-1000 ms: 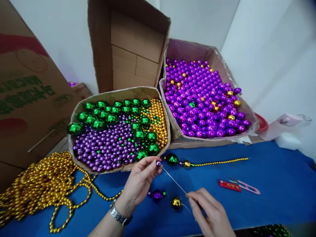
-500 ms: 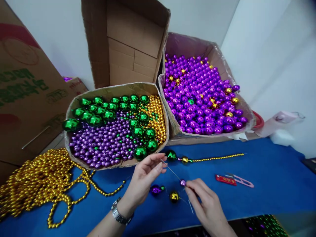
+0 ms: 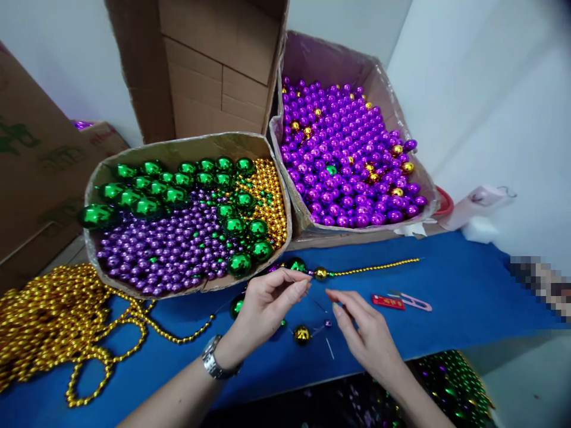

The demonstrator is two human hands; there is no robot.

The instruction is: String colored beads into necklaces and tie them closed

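Note:
My left hand (image 3: 267,306), a watch on its wrist, pinches the end of a thin wire needle (image 3: 317,303) over the blue table (image 3: 468,297). My right hand (image 3: 363,333) hovers just right of the needle with fingers apart and nothing in them. Between the hands lie a small purple bead (image 3: 328,323) and a gold ball (image 3: 302,334) on thread. A green ball (image 3: 236,307) peeks out behind my left hand. Beyond my fingers a strand runs rightward: a green ball (image 3: 297,264), a gold ball (image 3: 320,273), then fine gold beads (image 3: 379,267).
A cardboard box (image 3: 187,144) of green, purple and gold beads stands at left, a box (image 3: 357,230) of purple balls at right. A gold bead chain (image 3: 49,321) is heaped at left. Red-and-pink snips (image 3: 401,301) lie at right. Dark beaded strands (image 3: 446,380) sit below the table edge.
The small purple bead slid down the needle from my left fingers to my right, then onto the thread by the gold ball. My right hand let go and opened. The view shifted left and down.

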